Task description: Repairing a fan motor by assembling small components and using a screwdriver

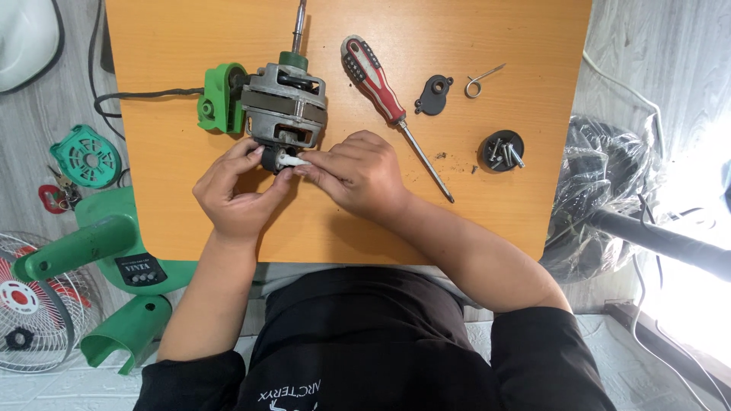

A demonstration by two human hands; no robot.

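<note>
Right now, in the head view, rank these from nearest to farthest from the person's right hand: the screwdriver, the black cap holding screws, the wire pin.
Measured from the right hand:
1. Screwdriver, just beyond the hand, slanting across the table.
2. Black cap holding screws, off to the hand's right side.
3. Wire pin, at the far right of the table, past the small black plate.

The person wears a black top with sleeves pushed up to around the elbows, leaving both forearms bare; small white printed lettering and a mark sit on its chest; both hands [304,186] are bare, with no gloves, rings or watch
</note>
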